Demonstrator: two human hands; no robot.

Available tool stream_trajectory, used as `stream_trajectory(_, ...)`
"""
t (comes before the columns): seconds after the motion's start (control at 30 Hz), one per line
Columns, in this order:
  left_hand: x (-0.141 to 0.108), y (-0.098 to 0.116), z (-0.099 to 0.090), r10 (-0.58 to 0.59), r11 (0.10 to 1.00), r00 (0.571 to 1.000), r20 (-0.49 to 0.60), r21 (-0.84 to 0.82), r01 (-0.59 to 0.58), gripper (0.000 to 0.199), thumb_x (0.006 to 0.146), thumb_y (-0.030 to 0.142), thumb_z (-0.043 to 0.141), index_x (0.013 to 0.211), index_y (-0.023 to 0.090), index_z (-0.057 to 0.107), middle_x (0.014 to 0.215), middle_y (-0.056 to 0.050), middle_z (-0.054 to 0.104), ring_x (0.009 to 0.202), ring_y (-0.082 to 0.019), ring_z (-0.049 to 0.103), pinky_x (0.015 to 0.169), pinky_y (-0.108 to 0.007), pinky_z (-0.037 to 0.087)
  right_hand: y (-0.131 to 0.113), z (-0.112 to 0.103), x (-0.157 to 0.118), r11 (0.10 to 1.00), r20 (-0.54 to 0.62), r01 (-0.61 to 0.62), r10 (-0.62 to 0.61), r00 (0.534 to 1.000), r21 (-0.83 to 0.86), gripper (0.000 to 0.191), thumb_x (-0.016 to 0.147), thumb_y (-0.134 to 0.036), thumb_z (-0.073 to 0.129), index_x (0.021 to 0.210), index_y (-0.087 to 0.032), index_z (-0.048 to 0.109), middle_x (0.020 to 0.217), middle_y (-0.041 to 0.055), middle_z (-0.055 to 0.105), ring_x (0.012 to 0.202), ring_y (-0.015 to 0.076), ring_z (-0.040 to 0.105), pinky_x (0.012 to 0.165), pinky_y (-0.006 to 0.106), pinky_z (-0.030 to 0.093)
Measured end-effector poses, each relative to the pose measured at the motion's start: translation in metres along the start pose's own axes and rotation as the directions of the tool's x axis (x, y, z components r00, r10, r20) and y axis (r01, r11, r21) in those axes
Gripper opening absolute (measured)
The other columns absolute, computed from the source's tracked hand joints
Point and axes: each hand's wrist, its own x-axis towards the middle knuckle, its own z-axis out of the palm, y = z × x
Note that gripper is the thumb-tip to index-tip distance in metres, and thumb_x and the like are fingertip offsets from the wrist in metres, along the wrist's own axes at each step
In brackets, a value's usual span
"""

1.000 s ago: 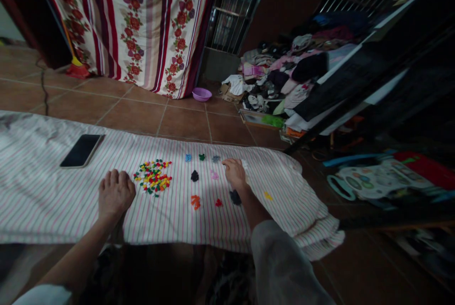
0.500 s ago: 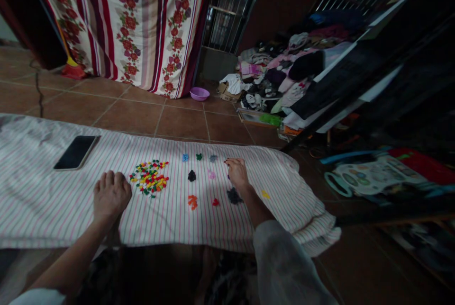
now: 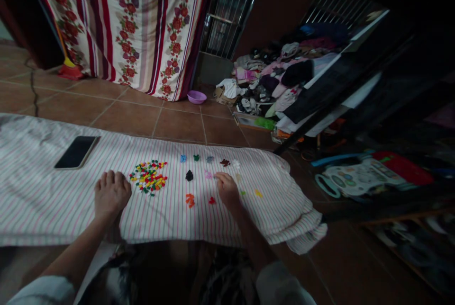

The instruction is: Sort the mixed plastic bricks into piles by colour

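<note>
My left hand (image 3: 112, 193) rests on the striped cloth (image 3: 156, 224), open, its fingers lying forward. Just right of it is a loose mixed pile of small pieces (image 3: 148, 176) in red, yellow, green, white and orange. My right hand (image 3: 227, 189) is closed in a pinch beside the small pink pile (image 3: 208, 175); whatever its fingertips hold is too small to make out. Around it lie small piles sorted by colour: blue (image 3: 183, 158), dark green (image 3: 196, 157), grey (image 3: 210, 159), brown (image 3: 225, 163), white (image 3: 236, 165), black (image 3: 189, 175), orange (image 3: 190, 200), red (image 3: 212, 200) and yellow (image 3: 258, 193).
A dark-screened phone (image 3: 77, 152) lies at the left on the cloth. Beyond the cloth's far edge, a purple basin (image 3: 196, 97) stands on the tiled floor before a floral curtain (image 3: 142, 30). Clothes are heaped (image 3: 273, 77) at the back right.
My right hand has drawn back and left from beside the brown pile to the pink one, uncovering the brown and white piles. My left hand stays where it was. The view has shifted slightly.
</note>
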Motion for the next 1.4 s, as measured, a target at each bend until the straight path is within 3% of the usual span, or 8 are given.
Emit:
stream_trajectory(0.1,-0.002,-0.002,0.004,-0.001,1.000,1.000,-0.007,-0.001,0.001,0.036,0.089,0.029,0.033,0.103,0.010,0.060,0.110,-0.021,0.061,0.118,-0.034,0.050,0.096,-0.045,0.037,-0.024,0.004,-0.020,0.996,0.004,0.073,-0.074,0.997,0.057,0.036,0.083,-0.014,0.038,0.095,-0.018,0.072,0.103,0.0098,0.070,0.100,0.0187,0.063,0.097,0.034,0.048)
stream_trajectory(0.27,-0.010,-0.004,0.006,-0.049,0.998,0.999,0.019,-0.039,0.050,0.049,0.090,0.028,0.030,0.124,0.004,0.055,0.134,-0.025,0.053,0.130,-0.035,0.043,0.105,-0.048,0.030,-0.057,0.003,-0.036,0.986,0.050,0.120,-0.126,0.991,0.112,0.036,0.085,-0.015,0.039,0.097,-0.020,0.072,0.102,0.0081,0.070,0.101,0.0178,0.063,0.098,0.034,0.048)
stream_trajectory(0.57,-0.031,-0.001,-0.001,-0.127,0.990,0.990,0.060,-0.056,0.130,0.056,0.091,0.036,0.032,0.137,0.008,0.049,0.144,-0.023,0.046,0.137,-0.039,0.034,0.109,-0.055,0.025,-0.105,0.022,-0.044,0.961,0.284,0.168,-0.228,0.931,0.221,0.031,0.088,-0.015,0.043,0.102,-0.020,0.070,0.103,0.0076,0.069,0.098,0.0176,0.063,0.092,0.032,0.050)
stream_trajectory(0.87,-0.030,0.002,-0.006,-0.165,0.980,0.983,0.080,-0.096,0.173,0.054,0.092,0.035,0.032,0.136,0.010,0.050,0.145,-0.020,0.046,0.137,-0.037,0.034,0.110,-0.053,0.023,-0.137,0.058,-0.026,0.975,0.400,0.147,-0.202,0.894,0.164,0.032,0.089,-0.014,0.044,0.109,-0.020,0.068,0.105,0.0069,0.067,0.101,0.0164,0.061,0.092,0.028,0.046)
stream_trajectory(1.17,-0.030,0.001,0.001,-0.167,0.983,0.985,0.048,-0.073,0.171,0.053,0.093,0.034,0.030,0.134,0.010,0.052,0.143,-0.020,0.048,0.136,-0.036,0.036,0.111,-0.052,0.023,-0.158,0.092,-0.002,0.988,0.436,0.117,-0.149,0.887,0.098,0.032,0.088,-0.013,0.045,0.108,-0.019,0.069,0.104,0.0076,0.065,0.098,0.0173,0.059,0.091,0.028,0.044)
stream_trajectory(1.4,-0.028,0.002,0.002,-0.177,0.983,0.984,0.037,-0.051,0.178,0.050,0.092,0.034,0.033,0.132,0.013,0.054,0.142,-0.017,0.050,0.135,-0.035,0.038,0.110,-0.052,0.026,-0.171,0.105,0.011,0.994,0.524,0.105,-0.106,0.845,0.033,0.026,0.090,-0.021,0.048,0.106,-0.021,0.069,0.107,0.0073,0.063,0.101,0.0166,0.055,0.091,0.027,0.040)
